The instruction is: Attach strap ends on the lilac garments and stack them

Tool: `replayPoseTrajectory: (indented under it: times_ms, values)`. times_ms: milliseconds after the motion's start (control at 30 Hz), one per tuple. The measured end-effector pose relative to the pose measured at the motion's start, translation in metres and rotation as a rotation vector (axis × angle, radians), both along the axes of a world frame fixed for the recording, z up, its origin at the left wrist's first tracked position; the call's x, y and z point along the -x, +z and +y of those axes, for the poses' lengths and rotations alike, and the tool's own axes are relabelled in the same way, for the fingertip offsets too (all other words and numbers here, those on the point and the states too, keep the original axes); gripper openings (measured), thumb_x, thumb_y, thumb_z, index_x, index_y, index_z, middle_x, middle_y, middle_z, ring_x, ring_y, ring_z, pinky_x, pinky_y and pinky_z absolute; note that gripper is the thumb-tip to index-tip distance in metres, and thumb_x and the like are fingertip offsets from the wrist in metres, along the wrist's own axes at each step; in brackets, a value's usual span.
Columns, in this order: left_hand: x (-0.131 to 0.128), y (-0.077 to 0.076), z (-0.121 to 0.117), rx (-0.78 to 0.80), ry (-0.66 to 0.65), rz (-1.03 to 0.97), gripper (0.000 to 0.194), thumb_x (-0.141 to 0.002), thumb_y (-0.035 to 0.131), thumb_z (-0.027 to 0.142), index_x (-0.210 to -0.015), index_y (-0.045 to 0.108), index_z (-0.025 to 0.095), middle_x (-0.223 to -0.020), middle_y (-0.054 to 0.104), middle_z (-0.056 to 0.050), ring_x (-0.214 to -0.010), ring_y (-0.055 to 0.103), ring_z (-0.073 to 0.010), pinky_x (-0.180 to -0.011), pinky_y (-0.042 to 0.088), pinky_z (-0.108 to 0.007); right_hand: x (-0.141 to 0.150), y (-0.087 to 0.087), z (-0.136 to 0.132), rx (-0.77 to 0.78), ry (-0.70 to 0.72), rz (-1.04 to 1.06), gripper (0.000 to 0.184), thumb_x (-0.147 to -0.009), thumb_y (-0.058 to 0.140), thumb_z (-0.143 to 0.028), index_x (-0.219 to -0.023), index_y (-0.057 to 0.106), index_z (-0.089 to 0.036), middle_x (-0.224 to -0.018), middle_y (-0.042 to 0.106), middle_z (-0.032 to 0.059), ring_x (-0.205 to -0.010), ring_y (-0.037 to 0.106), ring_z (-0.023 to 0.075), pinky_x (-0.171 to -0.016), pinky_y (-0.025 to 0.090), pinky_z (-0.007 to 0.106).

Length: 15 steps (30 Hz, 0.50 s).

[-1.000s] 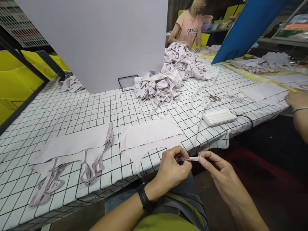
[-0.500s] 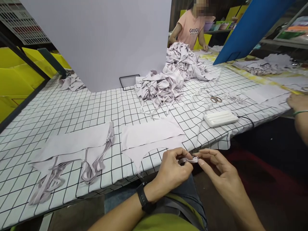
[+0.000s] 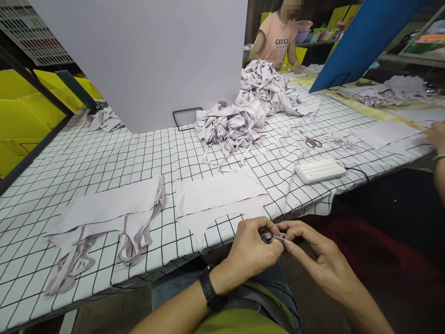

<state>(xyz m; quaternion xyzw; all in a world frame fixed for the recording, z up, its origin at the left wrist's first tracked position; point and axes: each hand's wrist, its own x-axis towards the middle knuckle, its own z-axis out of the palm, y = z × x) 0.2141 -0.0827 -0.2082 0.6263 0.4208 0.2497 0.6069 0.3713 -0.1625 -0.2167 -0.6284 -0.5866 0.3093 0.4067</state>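
Observation:
Just off the table's front edge, my left hand [image 3: 255, 246] pinches a narrow pale lilac fabric strap [image 3: 278, 237] between thumb and index finger. My right hand [image 3: 314, 253] closes its thumb and fingertips on the strap's end, touching or nearly touching the left fingers. Part of the strap is hidden inside the left hand. Beyond my hands, a pale garment piece [image 3: 219, 192] lies flat, its narrow tip hanging toward the table edge. Left of it rests a stack of similar pieces [image 3: 111, 204] with looped straps trailing forward.
Crumpled fabric heaps [image 3: 231, 125] lie near a large pale panel [image 3: 156, 60]. Scissors [image 3: 313, 142] and a white corded box [image 3: 320, 171] sit to the right. A co-worker's hand [image 3: 437, 137] reaches in at the right edge. Another person [image 3: 276, 39] works at the back.
My right fingers have closed in from around the strap's end to a tighter pinch beside my left fingers. Less of the strap shows now. The co-worker's hand at right has shifted slightly upward and right.

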Motion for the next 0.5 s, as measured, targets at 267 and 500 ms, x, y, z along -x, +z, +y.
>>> replayPoseTrajectory:
  times_ms: [267,500]
  values:
    - [0.002,0.0,0.002,-0.04,-0.025,-0.005,0.01,-0.067,0.061,0.008,-0.068,0.067,0.016,-0.067,0.067,0.0,-0.063,0.058,-0.0133,-0.058,0.042,-0.022,-0.005,0.004,-0.003,0.184,0.001,0.315,0.023,-0.089,0.072,-0.043,-0.08,0.068,-0.022,-0.118,0.074,0.0108,-0.115,0.067,0.031,-0.098,0.055,0.038]
    - [0.002,-0.005,0.003,-0.002,-0.01,-0.105,0.014,-0.069,0.061,0.008,-0.076,0.071,0.014,-0.073,0.071,-0.002,-0.069,0.062,-0.0147,-0.065,0.047,-0.023,-0.004,-0.014,-0.002,0.208,-0.209,0.578,0.04,-0.085,0.074,-0.054,-0.105,0.077,-0.02,-0.097,0.077,0.0101,-0.086,0.072,0.0247,-0.085,0.059,0.039]
